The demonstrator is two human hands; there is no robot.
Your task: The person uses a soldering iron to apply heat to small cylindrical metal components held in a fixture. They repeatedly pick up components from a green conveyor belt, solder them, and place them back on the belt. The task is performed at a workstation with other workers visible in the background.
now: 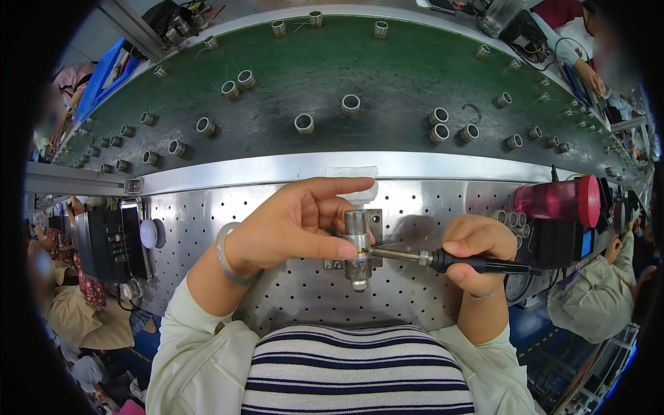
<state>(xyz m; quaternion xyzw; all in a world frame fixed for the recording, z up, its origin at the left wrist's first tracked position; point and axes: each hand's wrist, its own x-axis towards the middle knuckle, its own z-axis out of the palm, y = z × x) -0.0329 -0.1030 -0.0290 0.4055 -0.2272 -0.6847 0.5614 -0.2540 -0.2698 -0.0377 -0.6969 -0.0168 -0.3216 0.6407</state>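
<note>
In front of me an upright metal cylinder [356,223] stands at a small dark metal block [375,220] on the perforated metal table. My left hand [287,221] is closed around its side, the thumb pressing near its middle and the index finger stretched out above. Some fingertips are hidden behind the cylinder. With my right hand [481,250] I grip a soldering iron [403,255] by its black handle. The iron lies nearly level, and its tip meets the cylinder's right side, close to my left thumb. A thin wire shows just above the tip.
Beyond the table runs a green conveyor belt [332,66] carrying many scattered metal rings, such as one ring [351,104]. Several rings [515,220] are grouped beside a pink container [557,202] and a black box [557,243]. Another black box [111,238] stands left. People sit at both sides.
</note>
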